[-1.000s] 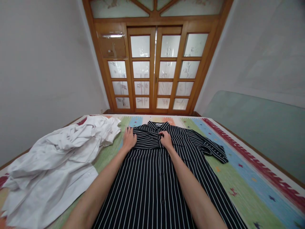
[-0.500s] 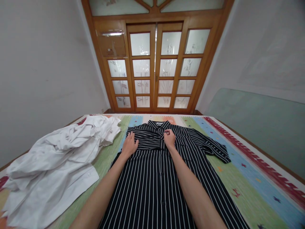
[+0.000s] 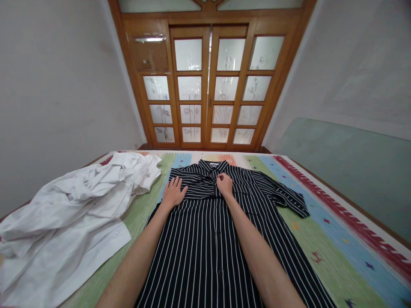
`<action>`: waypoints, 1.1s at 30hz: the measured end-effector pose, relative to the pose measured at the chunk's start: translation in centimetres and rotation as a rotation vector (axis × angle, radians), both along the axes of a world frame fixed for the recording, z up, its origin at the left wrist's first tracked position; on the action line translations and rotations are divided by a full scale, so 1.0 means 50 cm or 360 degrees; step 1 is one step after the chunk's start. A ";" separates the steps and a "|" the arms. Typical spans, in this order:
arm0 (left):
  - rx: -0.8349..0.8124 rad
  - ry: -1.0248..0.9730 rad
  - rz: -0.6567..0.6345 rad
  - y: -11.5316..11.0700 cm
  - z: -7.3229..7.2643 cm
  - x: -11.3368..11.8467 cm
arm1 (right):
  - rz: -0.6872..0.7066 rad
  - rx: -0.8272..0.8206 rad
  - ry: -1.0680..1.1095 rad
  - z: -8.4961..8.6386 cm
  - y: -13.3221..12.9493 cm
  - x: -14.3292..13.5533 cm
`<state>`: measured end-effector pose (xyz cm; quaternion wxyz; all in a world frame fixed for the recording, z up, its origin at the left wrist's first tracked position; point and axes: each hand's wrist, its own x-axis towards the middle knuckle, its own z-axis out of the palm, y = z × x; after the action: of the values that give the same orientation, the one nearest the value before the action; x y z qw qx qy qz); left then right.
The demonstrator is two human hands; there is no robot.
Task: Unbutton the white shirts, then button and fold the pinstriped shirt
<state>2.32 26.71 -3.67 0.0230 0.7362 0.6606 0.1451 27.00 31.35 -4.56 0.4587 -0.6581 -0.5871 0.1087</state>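
A black shirt with white stripes point(image 3: 195, 248) lies front side up, its collar point(image 3: 213, 166) pointing away from me. One sleeve point(image 3: 192, 184) is folded inward across the chest on the left; the other sleeve point(image 3: 285, 196) stretches out to the right. My left hand point(image 3: 174, 192) rests flat on the folded sleeve near its outer fold, fingers spread. Below the collar, near the button line, my right hand point(image 3: 224, 184) is closed with its fingers pinched on the end of that folded sleeve. The fingertips of the right hand are partly hidden.
A crumpled white garment point(image 3: 80, 214) is heaped on the left. Under everything lies a colourful patterned cover point(image 3: 321, 239). Wooden doors with glass panes point(image 3: 205, 85) stand beyond the far edge, and a pale green panel point(image 3: 346, 167) leans along the right wall.
My right hand has shifted slightly to the left with the sleeve end, and the folded cloth bunches a little more. My left hand stays pressed on the fold. The view tilts slightly.
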 end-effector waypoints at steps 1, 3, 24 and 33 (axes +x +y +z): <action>-0.0002 -0.0010 0.0019 0.000 0.000 -0.001 | -0.0014 0.0000 -0.0003 -0.001 0.001 0.000; -0.0011 -0.0019 0.0042 0.001 -0.002 -0.002 | -0.0033 0.0002 -0.0007 -0.003 0.002 -0.002; -0.0187 0.0146 0.0218 -0.010 0.023 0.003 | 0.0347 -0.0159 -0.0643 0.037 -0.108 0.004; -0.0205 0.0169 0.0319 -0.019 0.018 -0.017 | 0.0677 -0.0548 -0.1015 0.038 -0.146 -0.026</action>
<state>1.45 25.76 -2.75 0.0207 0.6702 0.7391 0.0648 25.70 24.05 -2.66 0.1046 -0.5901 -0.7956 0.0884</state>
